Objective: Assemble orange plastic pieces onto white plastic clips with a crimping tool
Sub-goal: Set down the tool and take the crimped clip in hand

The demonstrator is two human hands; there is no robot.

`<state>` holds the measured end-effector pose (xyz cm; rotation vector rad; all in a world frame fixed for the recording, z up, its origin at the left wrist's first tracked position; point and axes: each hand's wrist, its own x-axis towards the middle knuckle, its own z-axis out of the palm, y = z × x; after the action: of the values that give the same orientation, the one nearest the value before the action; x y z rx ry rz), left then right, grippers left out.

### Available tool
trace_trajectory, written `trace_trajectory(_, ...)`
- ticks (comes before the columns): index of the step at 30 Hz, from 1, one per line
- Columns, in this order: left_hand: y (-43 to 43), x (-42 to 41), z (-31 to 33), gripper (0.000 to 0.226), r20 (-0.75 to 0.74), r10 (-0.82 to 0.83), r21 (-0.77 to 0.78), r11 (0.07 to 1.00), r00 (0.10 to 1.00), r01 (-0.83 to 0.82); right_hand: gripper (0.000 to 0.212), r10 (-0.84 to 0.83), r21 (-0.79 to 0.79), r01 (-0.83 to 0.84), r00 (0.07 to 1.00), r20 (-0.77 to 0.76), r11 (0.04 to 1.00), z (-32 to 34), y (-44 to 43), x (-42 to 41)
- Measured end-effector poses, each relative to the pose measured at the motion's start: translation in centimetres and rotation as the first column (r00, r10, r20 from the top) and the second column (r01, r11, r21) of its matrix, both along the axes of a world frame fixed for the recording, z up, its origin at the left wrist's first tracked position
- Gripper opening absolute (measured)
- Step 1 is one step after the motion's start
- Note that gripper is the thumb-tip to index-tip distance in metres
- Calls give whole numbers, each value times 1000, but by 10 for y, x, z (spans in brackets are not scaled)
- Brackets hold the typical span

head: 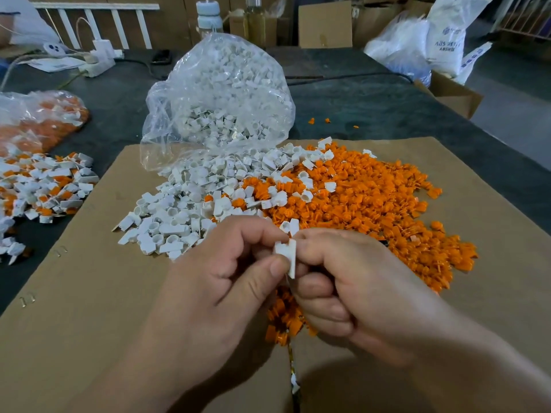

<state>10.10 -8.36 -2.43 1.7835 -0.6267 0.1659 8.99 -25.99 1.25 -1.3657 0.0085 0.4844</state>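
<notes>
My left hand and my right hand meet above the cardboard sheet, pinching one white plastic clip between thumbs and forefingers. Whatever my right hand's curled fingers enclose is hidden. A heap of loose white clips lies just beyond my left hand. A wide spread of orange pieces lies beyond and right of my right hand, with a few orange pieces under my hands. No crimping tool shows.
A clear bag of white clips stands open at the cardboard's far edge. At the left lie assembled white-and-orange parts and a bag of orange pieces. Power strip, bottles and cardboard boxes line the back.
</notes>
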Motion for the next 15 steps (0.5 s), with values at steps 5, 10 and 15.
trace_trajectory(5,-6,1,5,15,-195,-36,-215,976,980,-7,18,76,-508,196,882,464,839,-1,-5,-4)
trace_trajectory(10,-2,5,8,23,-450,-206,-392,920,869,15,28,418,-688,443,564,713,575,-2,-10,-2)
trace_trajectory(15,0,6,8,24,-477,-259,-382,922,840,67,34,464,-701,462,531,709,543,-6,-7,-4)
